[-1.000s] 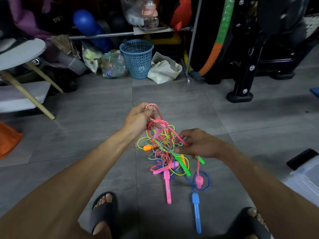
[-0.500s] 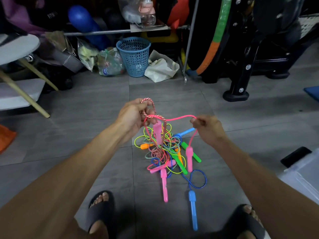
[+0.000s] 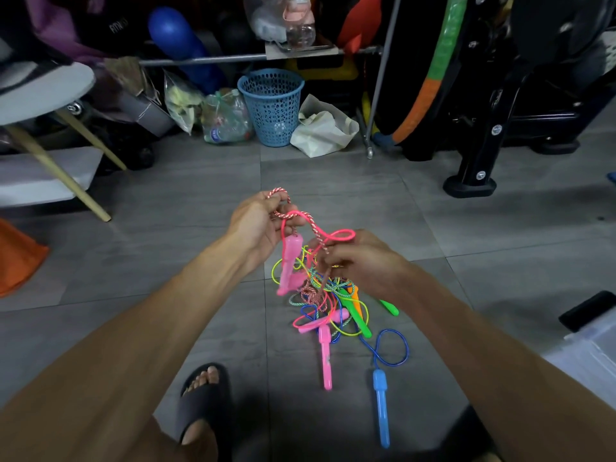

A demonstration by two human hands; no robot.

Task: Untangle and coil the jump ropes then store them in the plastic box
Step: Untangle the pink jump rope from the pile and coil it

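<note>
Barely begun: left hand (image 3: 256, 225) grip clamped on pink rope (image 3: 328, 235), right hand (image 3: 363, 261) grip pinching it above the tangle (image 3: 333, 305); nothing coiled, plastic box (image 3: 586, 351) right of tangle unused.

One head-worn wide-angle view, looking forward and steeply down over both forearms, close above the grey tiled floor (image 3: 166, 328), near edge at a dark rubber slipper (image 3: 203, 398), far edge at a blue perforated plastic basket (image 3: 271, 108)
</note>
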